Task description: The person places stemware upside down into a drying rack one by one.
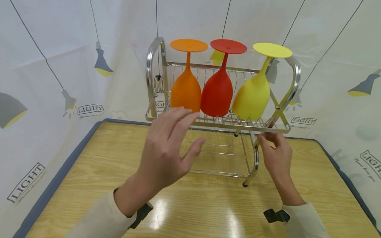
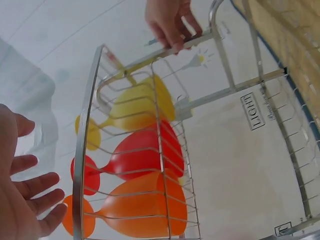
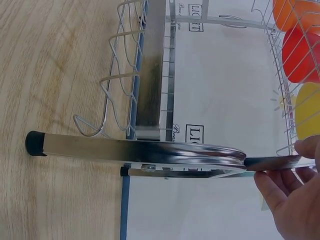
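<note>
A two-tier metal dish rack (image 1: 220,125) stands on the table. On its upper tier are three upside-down plastic goblets: an orange goblet (image 1: 186,89), a red goblet (image 1: 216,92) and a yellow goblet (image 1: 253,99), feet upward. My left hand (image 1: 166,148) is raised before the rack's front rail near the orange goblet, fingers extended and thumb apart. Nothing is in that hand; the left wrist view shows its fingers (image 2: 42,187) spread beside the rail. My right hand (image 1: 276,155) grips the right side bar (image 3: 272,162) below the upper tier, thumb on one face and fingers on the other.
The lower wire tier (image 1: 214,173) sits close above the wooden table (image 1: 98,185). Black-capped feet (image 1: 245,184) support the rack. Behind and at the sides hangs a white sheet (image 1: 125,82) printed with lamps and lettering. Both wrists wear black straps (image 1: 276,216).
</note>
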{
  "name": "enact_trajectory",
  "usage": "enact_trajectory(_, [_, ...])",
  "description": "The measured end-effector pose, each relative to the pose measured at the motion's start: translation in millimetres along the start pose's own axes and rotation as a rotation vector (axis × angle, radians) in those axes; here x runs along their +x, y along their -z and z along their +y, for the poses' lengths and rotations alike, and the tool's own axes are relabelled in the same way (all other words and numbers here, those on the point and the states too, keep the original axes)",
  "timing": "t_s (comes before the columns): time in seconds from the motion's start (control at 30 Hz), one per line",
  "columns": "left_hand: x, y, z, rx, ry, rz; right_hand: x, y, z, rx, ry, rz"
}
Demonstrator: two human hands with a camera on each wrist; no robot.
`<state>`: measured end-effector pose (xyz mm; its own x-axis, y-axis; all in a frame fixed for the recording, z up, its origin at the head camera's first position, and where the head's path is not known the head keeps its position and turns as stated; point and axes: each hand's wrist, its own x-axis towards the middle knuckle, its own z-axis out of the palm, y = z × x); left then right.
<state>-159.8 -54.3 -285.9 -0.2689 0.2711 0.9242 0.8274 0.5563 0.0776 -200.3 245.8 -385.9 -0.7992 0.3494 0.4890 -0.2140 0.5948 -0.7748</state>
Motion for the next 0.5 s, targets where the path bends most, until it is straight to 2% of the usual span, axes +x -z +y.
enact_trajectory(0.13, [-10.2,-2.3,5.1,0.014,-0.112,-0.009,-2.2,1.1,-4.4,0.013,0.011,0.006])
enact_trajectory(0.3, [-24.3,-8.5,5.7,0.025,-0.24,-0.054,-9.1,3.5,-13.1,0.013,0.097,0.094])
enact_trajectory(0.4, [-34.2,-11.9,4.1,0.061,-0.307,-0.126,-12.7,5.4,-16.0,0.018,0.204,0.146])
enact_trajectory(0.5, [-44.1,-14.8,1.7,0.101,-0.366,-0.207,-14.8,6.5,-17.5,0.023,0.359,0.161])
